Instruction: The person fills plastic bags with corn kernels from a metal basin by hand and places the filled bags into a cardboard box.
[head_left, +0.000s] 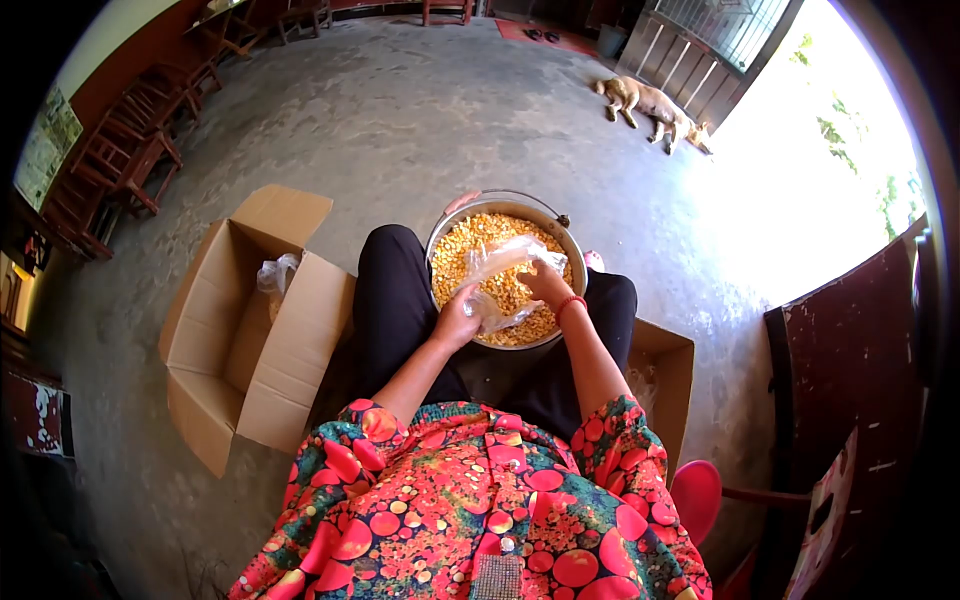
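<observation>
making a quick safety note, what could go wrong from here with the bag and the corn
The thin plastic bag, pinched by the left hand over the corn kernels, might slip or tear, dropping whatever is inside; its contents are hard to make out.

The metal pot sits between the knees of the black trousers, so a sudden leg movement could knock it and scatter kernels over the concrete floor.

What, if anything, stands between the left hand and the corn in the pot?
Only the plastic bag, held in the left hand, which spreads over part of the corn. Toward the far left side of the pot, nothing visible covers the corn.
</observation>
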